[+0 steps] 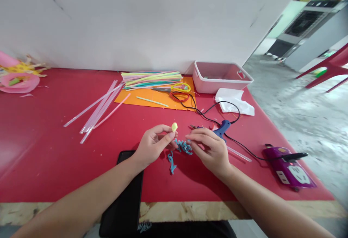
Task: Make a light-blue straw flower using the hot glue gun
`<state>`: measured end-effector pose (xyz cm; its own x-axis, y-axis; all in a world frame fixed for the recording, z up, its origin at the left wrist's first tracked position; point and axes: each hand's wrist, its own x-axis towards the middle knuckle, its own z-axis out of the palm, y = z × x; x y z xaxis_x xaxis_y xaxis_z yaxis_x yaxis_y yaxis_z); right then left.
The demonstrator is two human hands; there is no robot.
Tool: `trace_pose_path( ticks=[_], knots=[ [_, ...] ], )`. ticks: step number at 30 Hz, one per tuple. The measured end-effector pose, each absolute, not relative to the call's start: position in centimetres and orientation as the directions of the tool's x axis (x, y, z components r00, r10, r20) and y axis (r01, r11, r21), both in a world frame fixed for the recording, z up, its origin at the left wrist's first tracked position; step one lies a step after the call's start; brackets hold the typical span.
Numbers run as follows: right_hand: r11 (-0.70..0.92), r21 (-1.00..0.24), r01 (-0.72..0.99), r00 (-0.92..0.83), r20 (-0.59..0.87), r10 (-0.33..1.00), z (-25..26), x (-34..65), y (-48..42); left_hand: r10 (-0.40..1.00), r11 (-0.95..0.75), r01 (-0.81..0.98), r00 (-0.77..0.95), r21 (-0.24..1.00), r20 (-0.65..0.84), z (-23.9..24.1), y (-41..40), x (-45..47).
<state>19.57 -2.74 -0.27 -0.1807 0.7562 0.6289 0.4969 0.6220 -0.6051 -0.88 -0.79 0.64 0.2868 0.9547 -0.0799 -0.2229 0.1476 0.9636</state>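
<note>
- pinching too lightly could let the small yellow piece [174, 126] slip from the left hand [154, 144], perhaps onto the curled blue strips [185, 148] between the hands.
- a careless sweep of the right hand [208, 151] might knock the blue glue gun [224, 128], just beyond it on the desk [54, 158].
- the yellow piece sits at the left hand's tip, thumb and finger closed on it.
- the right hand is half curled; whether it holds anything, i cannot tell.
</note>
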Motion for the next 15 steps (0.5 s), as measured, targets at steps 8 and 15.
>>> trace_pose_path(
  ticks=[8, 15],
  knots=[
    [0.549, -0.665, 0.507, -0.076, 0.6, 0.797, -0.2, 19.7, -3.1, 0.939, 0.202, -0.213, 0.321, 0.956, -0.127, -0.3, -0.7, -0.2],
    [0.528, -0.702, 0.478, 0.023, 0.611, 0.791, -0.2, 19.9, -3.9, 0.911, 0.247, -0.23, 0.387, 0.941, -0.144, 0.2, -0.7, 0.0]
  ],
)
